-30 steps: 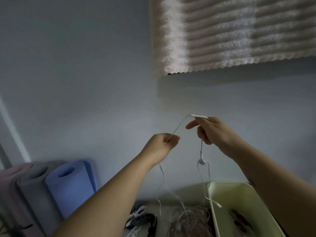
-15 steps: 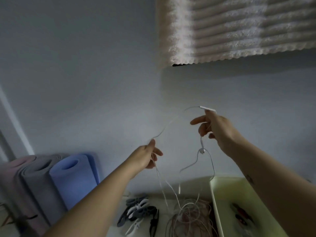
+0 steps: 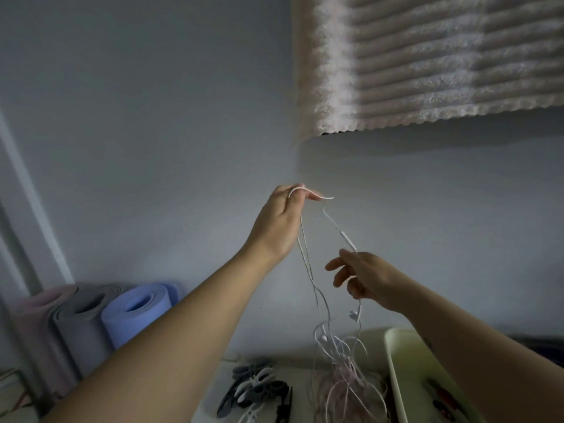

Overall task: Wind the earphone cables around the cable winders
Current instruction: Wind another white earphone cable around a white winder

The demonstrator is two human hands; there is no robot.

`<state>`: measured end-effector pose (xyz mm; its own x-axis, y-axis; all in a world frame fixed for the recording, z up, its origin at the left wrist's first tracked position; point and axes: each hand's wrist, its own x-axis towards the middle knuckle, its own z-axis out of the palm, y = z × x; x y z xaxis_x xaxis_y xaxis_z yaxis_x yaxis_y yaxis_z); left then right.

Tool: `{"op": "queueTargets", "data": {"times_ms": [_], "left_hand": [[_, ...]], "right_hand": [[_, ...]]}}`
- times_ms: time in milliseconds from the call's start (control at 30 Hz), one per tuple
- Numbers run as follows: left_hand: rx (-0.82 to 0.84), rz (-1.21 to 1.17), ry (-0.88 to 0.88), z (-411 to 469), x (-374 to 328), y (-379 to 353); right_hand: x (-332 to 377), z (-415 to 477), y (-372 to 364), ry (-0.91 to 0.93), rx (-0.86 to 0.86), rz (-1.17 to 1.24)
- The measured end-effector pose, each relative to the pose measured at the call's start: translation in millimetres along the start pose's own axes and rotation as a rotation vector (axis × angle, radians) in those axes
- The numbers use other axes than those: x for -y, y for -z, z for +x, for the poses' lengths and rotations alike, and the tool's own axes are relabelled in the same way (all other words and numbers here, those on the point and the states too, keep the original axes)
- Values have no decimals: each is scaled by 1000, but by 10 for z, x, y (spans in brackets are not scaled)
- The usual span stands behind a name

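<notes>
Left hand: the left hand (image 3: 285, 216) is raised in front of the grey wall (image 3: 152, 117), its grip clenched on the thin white earphone cable (image 3: 305, 254), pinched at the fingertips, with a short end sticking out to the right.
Right hand: the right hand (image 3: 364, 276) is lower and to the right, fingers loosely curled. The cable runs into the grip at the thumb and comes out below; I cannot tell whether it is pinched.
Cable: it is held in the air, looping from the left hand down past a slim inline remote (image 3: 348, 238) to the right hand. Other strands hang down to a tangled heap of white and pink cables (image 3: 345, 389) on the tabletop (image 3: 299, 374).
Winders: a pile of grey, white and black plastic cable winders (image 3: 259, 389) lies left of the heap.
Tray: a pale green plastic tray (image 3: 403, 370) sits right of the heap.
Background: rolled blue, grey and pink mats (image 3: 91, 315) stand at the left; a ribbed pale fabric panel (image 3: 427, 62) hangs top right.
</notes>
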<state>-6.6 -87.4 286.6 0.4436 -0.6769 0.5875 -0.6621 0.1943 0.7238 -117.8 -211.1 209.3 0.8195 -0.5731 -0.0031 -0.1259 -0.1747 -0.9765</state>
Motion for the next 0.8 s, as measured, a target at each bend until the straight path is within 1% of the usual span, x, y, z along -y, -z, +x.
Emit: {"op": "queueTargets", "data": {"times_ms": [33,133,267,333,400,433,500,533,567,633,667,733,800], "left_hand": [[-3,9,-28,13,-21,-8],[37,-25,-22,31,-96,-53],[31,-65,-90,5,-166,-111],[-46,-72,-127,-23,-167,-110],[-177,-91,-159,-41,-144,-68],[-243,-97,-167,-41,-121,-38],[-320,-88,-159,-58,-70,30],[-322,-82,-146,-70,-35,58],[-313,-79,-128,-81,-1,83],[-284,-75,-66,-113,91,127],[-259,-79,-30,-132,128,140],[-198,-59,40,-175,194,165],[-124,-28,113,-245,255,178]], "right_hand": [[-26,2,-28,0,27,-58],[-108,21,-137,-7,99,-275],[-293,71,-254,66,150,-471],[-355,110,-273,38,108,-480],[-413,138,-247,-37,54,-416],[-422,135,-229,-56,61,-417],[-428,121,-200,-78,112,-516],[-424,121,-193,-80,117,-562],[-413,128,-183,-69,76,-595],[-411,167,-163,-1,-93,-646],[-396,162,-159,31,-122,-683],[-405,173,-204,75,-43,-754],[-414,166,-226,94,-71,-773]]}}
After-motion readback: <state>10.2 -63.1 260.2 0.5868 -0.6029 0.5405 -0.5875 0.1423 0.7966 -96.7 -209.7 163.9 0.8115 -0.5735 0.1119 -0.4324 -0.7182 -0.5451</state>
